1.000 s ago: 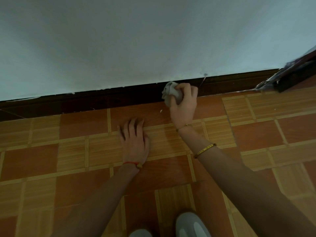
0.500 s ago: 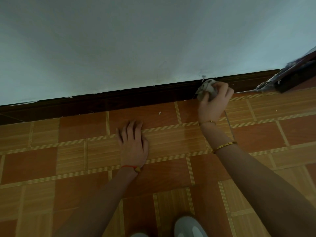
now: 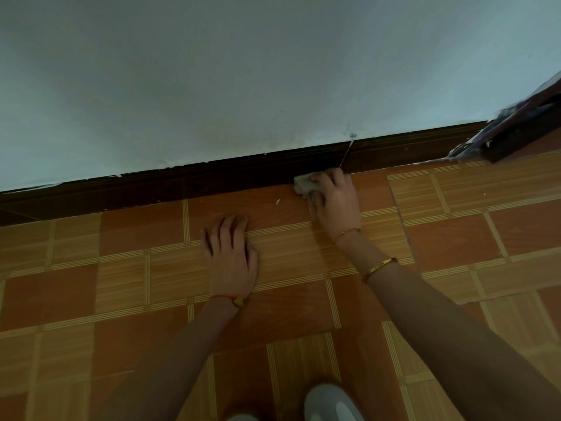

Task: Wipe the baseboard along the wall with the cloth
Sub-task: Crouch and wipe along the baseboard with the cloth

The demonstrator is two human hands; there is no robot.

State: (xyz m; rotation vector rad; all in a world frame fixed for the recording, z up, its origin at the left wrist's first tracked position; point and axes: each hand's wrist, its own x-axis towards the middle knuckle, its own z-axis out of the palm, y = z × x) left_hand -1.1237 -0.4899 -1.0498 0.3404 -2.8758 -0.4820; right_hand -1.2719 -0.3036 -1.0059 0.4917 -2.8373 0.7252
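Wall (image 3: 243,71): pale, plain, fills upper half of frame; small scuff w/ thin diagonal scratch at lower right-centre, running down onto the trim.

Baseboard (image 3: 182,183): dark brown strip, runs diagonally from left edge up to upper right; white paint flecks along its top edge.

Floor (image 3: 76,284): tiled, reddish-brown squares alternating w/ tan striped panels; fills lower half. One small white fleck near the baseboard, centre frame.

Cloth (image 3: 303,185): pale, bunched; centre-right of frame, at the joint where baseboard meets floor, touching both.

Right hand (image 3: 335,199): fingers curled over the cloth, gripping & pressing it against the foot of the baseboard; cloth sticks out to the left of the fingers. Gold bracelets (image 3: 379,267) on wrist & forearm.

Left hand (image 3: 232,256): centre frame, palm down, flat on the floor, fingers straight & slightly spread, holding nothing; well apart from the cloth. Red cord (image 3: 226,298) at wrist.

Door frame (image 3: 522,132): dark, chipped paint, upper right corner.

Shoes (image 3: 331,402): grey toes, bottom edge, centre.
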